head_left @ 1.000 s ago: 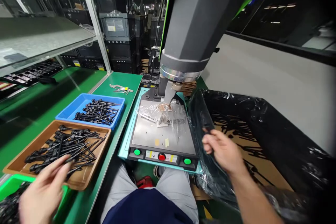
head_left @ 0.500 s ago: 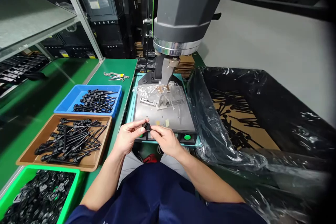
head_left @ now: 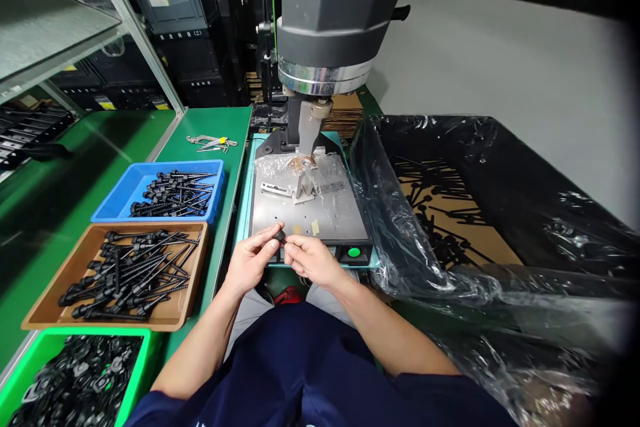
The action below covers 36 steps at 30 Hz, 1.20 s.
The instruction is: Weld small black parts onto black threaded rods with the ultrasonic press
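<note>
My left hand [head_left: 253, 259] and my right hand [head_left: 311, 259] meet at the front edge of the press machine's metal plate [head_left: 306, 213]. Between the fingertips of both hands sits a small black part [head_left: 280, 237], pinched from either side. Its exact shape is too small to tell. Behind the hands, a metal fixture [head_left: 295, 185] under crinkled clear plastic stands below the machine's grey head [head_left: 327, 20].
On the green bench at left lie a blue tray [head_left: 131, 185] and a brown tray [head_left: 53, 292] of long black pins, and a green bin [head_left: 35, 348] of small black parts. A large box lined with black plastic [head_left: 465, 147] stands at right. Metal tools [head_left: 210, 142] lie farther back.
A second ago my hands were apart, the left over the brown tray, the right at the lined box. They have since come together over the small black part. The view tilted down.
</note>
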Tool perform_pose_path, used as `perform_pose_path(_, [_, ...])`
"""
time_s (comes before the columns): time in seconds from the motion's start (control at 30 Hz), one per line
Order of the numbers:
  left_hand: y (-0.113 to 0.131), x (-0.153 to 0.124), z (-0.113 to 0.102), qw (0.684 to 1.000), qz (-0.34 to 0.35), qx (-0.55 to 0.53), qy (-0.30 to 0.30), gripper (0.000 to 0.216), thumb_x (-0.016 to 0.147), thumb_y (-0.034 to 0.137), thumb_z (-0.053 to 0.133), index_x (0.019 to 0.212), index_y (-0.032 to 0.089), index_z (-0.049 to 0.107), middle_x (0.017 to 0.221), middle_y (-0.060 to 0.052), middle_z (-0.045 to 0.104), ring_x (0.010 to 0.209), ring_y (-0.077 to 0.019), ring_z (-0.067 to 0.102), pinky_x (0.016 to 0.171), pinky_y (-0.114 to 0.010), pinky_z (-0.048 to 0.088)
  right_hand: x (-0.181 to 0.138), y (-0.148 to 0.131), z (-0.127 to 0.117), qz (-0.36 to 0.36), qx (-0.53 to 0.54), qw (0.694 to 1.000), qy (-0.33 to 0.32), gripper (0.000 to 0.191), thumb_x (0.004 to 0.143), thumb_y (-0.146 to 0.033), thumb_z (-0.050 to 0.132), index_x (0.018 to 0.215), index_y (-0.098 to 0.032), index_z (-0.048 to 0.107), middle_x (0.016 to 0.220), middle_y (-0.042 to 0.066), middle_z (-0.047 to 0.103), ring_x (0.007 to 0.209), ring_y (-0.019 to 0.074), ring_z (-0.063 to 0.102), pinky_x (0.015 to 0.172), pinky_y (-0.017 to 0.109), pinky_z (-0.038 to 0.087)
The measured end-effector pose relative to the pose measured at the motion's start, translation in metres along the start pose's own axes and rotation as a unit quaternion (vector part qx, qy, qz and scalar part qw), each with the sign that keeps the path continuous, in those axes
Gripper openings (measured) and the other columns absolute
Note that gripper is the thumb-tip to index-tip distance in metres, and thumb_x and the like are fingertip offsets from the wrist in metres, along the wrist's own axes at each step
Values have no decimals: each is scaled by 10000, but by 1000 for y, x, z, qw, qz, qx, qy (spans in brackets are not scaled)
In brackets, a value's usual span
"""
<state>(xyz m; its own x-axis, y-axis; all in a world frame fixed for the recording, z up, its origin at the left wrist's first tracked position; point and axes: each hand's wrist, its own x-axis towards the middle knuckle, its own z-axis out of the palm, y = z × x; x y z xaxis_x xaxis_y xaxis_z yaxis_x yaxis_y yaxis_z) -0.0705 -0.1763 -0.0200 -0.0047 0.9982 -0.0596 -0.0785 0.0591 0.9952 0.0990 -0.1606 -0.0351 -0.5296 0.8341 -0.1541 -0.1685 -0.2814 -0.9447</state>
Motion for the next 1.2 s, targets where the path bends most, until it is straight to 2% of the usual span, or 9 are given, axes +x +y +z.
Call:
perform_pose_path(0.1, [-8,5,4,1000,-16,-15,-14,437,706,312,805,1124,207,733,1209,-98,695,1124,-277,643,1000,-379,498,6,7,-2,24,76,997,5,356,816,-497,661,741,-174,532,656,-34,527,425,36,310,384,184,188])
perform_pose_path(0.2, [-19,22,10,999,-21,-23,-37,498,720,294,793,1199,203,689,1176,-96,706,1113,-264,641,962,-367,512,22,19,-12,0,109,994,32,328,787,-469,698,852,-167,585,694,-29,537,462,44,376,403,175,254])
perform_pose_path(0.33, [-29,68,22,992,-37,-120,34,444,709,282,813,1124,184,692,1267,-127,650,1159,-246,614,931,-315,519,52,33,-35,-21,115,988,97,465,798,-494,679,1155,-217,570,749,-36,561,460,37,373,404,162,220])
perform_pose_path(0.5, [-19,139,34,931,-224,-283,62,342,779,399,758,920,114,631,996,-146,692,811,-173,698,698,-254,581,89,37,-55,-43,99,977,184,520,774,-547,648,1168,-224,544,636,-78,505,417,43,327,396,163,212])
perform_pose_path(0.63, [-10,173,42,912,-225,-334,82,296,822,389,717,909,132,599,787,-63,666,627,-125,667,539,-208,564,107,31,-66,-101,83,957,259,473,729,-484,669,1085,-198,545,743,-40,566,499,66,446,447,187,339])
perform_pose_path(0.77, [-11,176,53,922,-162,-339,96,182,769,134,754,812,147,577,656,13,617,569,-69,636,525,-122,521,111,19,-89,-192,10,918,347,415,774,-436,615,1098,-189,534,841,-4,588,593,97,513,560,233,433])
perform_pose_path(0.9, [-18,161,66,929,-143,-333,73,217,706,89,780,788,150,589,651,14,632,563,-88,642,496,-139,508,104,11,-112,-257,-122,850,443,446,840,-449,526,1196,-179,523,1047,76,622,797,162,581,765,314,490])
perform_pose_path(1.03, [-20,154,73,934,-139,-326,54,206,700,115,787,778,148,599,653,8,642,539,-83,627,477,-142,492,103,11,-111,-239,-223,859,395,383,823,-390,552,1137,-176,595,1153,121,619,1007,226,575,872,361,478])
perform_pose_path(1.2, [-13,155,71,936,-129,-324,50,211,708,146,783,789,146,588,664,1,647,543,-88,630,462,-147,485,115,1,-102,-279,-274,842,373,357,810,-347,592,1122,-184,647,1127,102,614,960,207,575,866,345,484])
